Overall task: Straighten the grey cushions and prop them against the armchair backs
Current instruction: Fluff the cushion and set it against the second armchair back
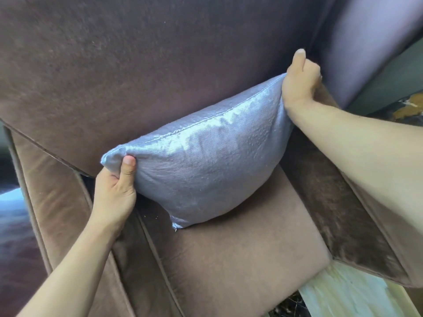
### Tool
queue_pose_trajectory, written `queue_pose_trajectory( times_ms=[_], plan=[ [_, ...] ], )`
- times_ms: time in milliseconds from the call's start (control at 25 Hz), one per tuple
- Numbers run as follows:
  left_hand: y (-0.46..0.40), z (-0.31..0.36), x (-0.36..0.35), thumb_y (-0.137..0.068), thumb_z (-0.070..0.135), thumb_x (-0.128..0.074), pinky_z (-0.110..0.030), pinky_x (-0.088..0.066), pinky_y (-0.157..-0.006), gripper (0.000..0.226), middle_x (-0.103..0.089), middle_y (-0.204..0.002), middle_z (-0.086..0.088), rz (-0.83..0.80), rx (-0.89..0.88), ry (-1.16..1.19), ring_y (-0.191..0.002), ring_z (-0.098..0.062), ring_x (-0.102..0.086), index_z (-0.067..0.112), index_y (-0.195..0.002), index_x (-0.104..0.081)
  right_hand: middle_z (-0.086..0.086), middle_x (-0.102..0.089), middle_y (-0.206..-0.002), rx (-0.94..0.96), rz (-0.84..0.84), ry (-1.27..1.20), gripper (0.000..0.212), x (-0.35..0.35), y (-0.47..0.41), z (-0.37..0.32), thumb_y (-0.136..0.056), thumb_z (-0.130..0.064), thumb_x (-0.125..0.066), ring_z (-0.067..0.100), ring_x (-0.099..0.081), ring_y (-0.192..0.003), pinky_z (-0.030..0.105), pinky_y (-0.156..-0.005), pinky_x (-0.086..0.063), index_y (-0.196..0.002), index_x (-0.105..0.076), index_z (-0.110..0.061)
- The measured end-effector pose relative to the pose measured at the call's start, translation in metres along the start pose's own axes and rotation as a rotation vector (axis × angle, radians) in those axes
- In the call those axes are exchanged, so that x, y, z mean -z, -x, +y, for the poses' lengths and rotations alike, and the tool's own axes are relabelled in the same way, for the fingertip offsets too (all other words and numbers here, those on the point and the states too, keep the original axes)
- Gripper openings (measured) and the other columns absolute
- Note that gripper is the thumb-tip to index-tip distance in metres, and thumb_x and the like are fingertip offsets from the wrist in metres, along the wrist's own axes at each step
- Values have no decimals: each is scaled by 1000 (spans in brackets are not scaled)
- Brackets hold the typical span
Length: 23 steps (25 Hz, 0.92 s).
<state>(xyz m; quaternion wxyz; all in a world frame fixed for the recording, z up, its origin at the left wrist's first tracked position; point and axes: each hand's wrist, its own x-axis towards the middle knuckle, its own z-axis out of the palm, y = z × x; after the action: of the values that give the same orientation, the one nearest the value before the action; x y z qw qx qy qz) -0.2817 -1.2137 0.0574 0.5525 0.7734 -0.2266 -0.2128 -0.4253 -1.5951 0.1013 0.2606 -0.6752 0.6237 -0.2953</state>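
Note:
A shiny grey cushion (201,156) stands on the brown armchair seat (240,255), leaning against the chair back (137,69). It is tilted, its top seam running up from lower left to upper right. My left hand (116,188) pinches its top left corner, thumb on the front. My right hand (299,81) grips the top right corner, thumb pointing up against the chair back. One lower corner of the cushion rests on the seat; the other is hidden behind the cushion.
The brown left armrest (52,191) and right armrest (354,213) flank the seat. A pale cloth (348,294) lies at the lower right below the chair. A patterned dark floor or rug (402,108) shows at the right edge.

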Motion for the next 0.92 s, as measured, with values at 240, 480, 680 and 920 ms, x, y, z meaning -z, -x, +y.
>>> queue_pose_trajectory(
  times_ms=[240,480,680,920],
  plan=[
    [1,-1,15,-100,70,-35,-18,-50,-103,54,-74,-115,31,-61,95,146,-119,9,-64,35,-114,-73,-11,-71,-72,-378,69,-367,48,9,-6,2,-94,-52,-41,7,-66,-73,21,-77,-50,-74,-71,-19],
    [5,15,16,-65,100,-43,-40,-45,-114,98,-70,-137,10,-151,403,433,-131,-10,-62,35,-136,-61,0,-54,-146,-689,-134,-428,66,19,76,31,-99,-63,-26,23,-49,-135,31,-112,-33,-147,-46,-21],
    [12,17,22,-71,91,-56,-43,-53,-105,72,-66,-110,11,-224,313,217,-101,-4,-62,27,-105,-60,10,-34,-160,-609,-87,-191,64,4,181,32,-103,-54,-27,32,-33,-145,41,-119,-19,-157,-27,-20],
    [37,22,76,-89,63,-59,-44,-42,-117,76,-58,-148,-1,-443,303,-228,-135,-20,-57,21,-150,-45,-2,-16,-167,-285,-586,296,67,61,277,-8,-100,-55,-32,23,-22,-150,41,-119,-18,-158,-23,-23]
  ],
)
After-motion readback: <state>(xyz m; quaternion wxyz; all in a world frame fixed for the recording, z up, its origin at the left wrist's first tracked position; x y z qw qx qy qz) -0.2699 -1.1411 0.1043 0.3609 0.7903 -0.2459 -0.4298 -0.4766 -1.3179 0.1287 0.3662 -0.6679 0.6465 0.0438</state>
